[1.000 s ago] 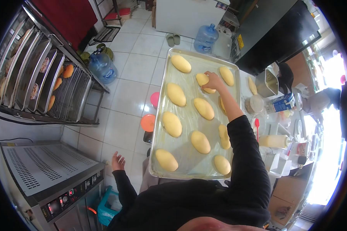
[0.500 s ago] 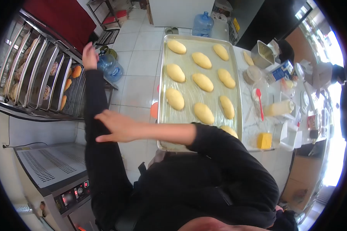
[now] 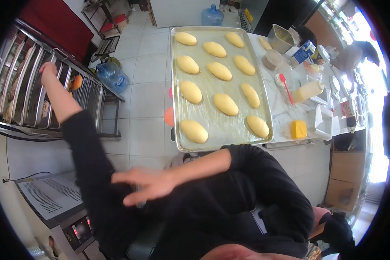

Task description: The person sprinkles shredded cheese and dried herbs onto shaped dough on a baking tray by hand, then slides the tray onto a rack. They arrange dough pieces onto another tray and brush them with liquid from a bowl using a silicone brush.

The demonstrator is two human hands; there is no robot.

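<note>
Well, the left hand (image 3: 49, 73) is at the rack's trays (image 3: 34, 89), its grip too hidden to tell; the right hand (image 3: 151, 186), spread and bare, hangs by the left sleeve (image 3: 86, 151). Doughs (image 3: 225, 104) sit spaced on a tray (image 3: 219, 130) at the desk (image 3: 281, 123), presumably against sticking.

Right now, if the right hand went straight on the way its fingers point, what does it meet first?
Most likely the black left sleeve: the right hand points toward it. Depth is unclear here, so they may already be touching.
</note>
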